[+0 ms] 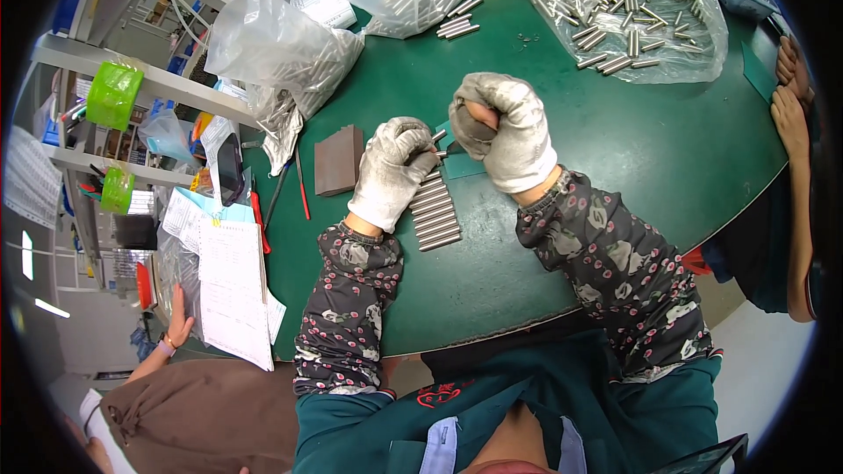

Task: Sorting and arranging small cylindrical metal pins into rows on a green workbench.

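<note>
My left hand [391, 167], in a whitish work glove, is closed with thumb and fingers pinched round a short metal pin [439, 135] that pokes out at the fingertips. My right hand [505, 127], gloved too and with a bare thumb showing, is curled shut just to the right of it. A thin dark tip [451, 149] sticks out from the right hand toward the pin; the rest is hidden in the fist. Below my left fingertips, a row of several metal pins [436, 218] lies side by side. Under my hands is a small green sheet [465, 162].
Brown square sheets [338, 161] are stacked left of my left hand. Beyond stand plastic bags of pins [290, 44], and an open bag of loose pins [628, 13] lies far right. Papers [233, 281] and pens line the left edge. Other people's hands [790, 110] rest at both sides.
</note>
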{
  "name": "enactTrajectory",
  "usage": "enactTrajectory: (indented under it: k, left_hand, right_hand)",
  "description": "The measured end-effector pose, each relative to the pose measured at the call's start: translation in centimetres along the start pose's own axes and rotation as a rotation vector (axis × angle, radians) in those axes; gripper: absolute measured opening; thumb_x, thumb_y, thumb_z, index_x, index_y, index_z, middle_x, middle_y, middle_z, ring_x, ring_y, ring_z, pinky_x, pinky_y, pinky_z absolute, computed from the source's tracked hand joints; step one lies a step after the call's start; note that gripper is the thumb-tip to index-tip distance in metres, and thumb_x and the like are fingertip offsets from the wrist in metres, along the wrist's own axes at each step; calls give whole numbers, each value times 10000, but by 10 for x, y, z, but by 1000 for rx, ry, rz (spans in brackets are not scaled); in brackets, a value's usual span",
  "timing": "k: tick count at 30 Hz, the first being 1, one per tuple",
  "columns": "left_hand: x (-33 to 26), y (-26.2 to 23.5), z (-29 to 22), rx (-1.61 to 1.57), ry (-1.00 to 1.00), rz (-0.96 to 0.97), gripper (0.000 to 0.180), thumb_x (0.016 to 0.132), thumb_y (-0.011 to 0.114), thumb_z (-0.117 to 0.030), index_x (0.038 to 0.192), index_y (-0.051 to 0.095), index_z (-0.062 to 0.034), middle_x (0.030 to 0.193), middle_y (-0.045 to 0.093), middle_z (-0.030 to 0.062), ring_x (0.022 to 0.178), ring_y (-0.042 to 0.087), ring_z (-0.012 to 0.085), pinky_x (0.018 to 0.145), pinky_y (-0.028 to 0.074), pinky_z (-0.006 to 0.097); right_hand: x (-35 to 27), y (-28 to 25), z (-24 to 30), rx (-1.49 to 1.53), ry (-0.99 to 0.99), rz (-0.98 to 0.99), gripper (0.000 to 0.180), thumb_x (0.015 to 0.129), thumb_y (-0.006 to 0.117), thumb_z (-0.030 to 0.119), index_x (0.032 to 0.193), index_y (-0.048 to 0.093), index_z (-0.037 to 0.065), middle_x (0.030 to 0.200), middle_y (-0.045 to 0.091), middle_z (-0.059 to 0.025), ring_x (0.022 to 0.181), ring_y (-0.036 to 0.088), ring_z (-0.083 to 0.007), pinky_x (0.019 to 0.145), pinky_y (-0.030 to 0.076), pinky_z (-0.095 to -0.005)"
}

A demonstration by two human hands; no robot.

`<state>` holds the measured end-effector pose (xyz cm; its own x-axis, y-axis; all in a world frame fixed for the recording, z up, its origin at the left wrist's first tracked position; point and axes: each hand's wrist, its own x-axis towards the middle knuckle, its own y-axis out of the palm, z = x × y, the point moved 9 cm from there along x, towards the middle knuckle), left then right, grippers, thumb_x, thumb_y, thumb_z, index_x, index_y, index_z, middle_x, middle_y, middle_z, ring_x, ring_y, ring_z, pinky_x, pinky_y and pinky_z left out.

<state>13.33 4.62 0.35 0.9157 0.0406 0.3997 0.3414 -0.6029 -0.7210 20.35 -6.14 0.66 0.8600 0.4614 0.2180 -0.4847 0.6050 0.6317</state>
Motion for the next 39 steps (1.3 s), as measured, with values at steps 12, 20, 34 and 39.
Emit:
enactTrajectory:
  k: [12,20,34,39]
  left_hand:
    - [2,2,-3,155,30,12,79,668,632,-184,706,637,-115,869,576,48,850,537,246,724,447,366]
    - [-10,6,11,220,-104,76,163,684,643,-241,806,661,-133,962,565,38,947,517,226,803,427,355]
    - [-5,1,10,253,-121,133,185,717,618,-232,869,650,-131,986,549,44,958,516,221,819,424,346]
    - [-8,2,14,231,-120,115,185,703,628,-219,851,645,-109,976,553,43,950,517,221,823,420,348]
  right_hand:
    - [-6,22,6,243,-18,422,364,867,423,303,580,313,108,469,250,18,404,226,-91,383,198,-228]
    - [-9,35,-5,206,9,464,364,895,398,279,577,309,124,468,251,14,363,217,-92,353,192,-224]
    - [-3,38,-5,215,22,515,374,886,418,310,577,308,130,470,247,24,371,208,-83,345,184,-220]
    - [-3,33,-13,130,15,469,404,881,411,351,563,303,126,456,232,22,380,206,-85,355,186,-221]
